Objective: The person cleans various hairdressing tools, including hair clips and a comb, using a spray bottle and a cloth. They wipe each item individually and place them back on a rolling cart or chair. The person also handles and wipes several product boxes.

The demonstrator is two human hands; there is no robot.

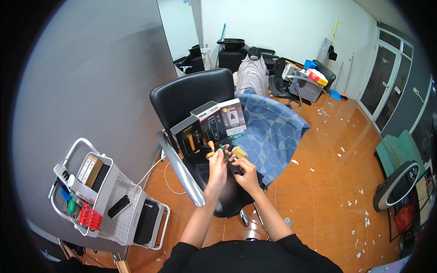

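Observation:
My left hand (218, 169) grips a small green item (224, 148) above the seat of a black salon chair (196, 89); its exact kind is unclear. My right hand (247, 173) is close beside it, fingers curled over a black cloth (239, 201) on the seat; whether they pinch anything is hidden. A wooden-handled brush (211, 146) lies just left of my fingertips. A round brush with pale bristles (240, 152) is just beyond my right fingers. Three product boxes lean on the backrest: a black one (187, 136), a WMARK clipper box (212, 123) and a white-fronted one (233, 117).
A blue patterned cloth (273, 133) drapes over the chair's right side. At left stands a white trolley (114, 208) holding salon supplies and a power strip (119, 206). A person (252, 73) is low near the wash basin (231, 43). White scraps (342, 149) litter the tiled floor.

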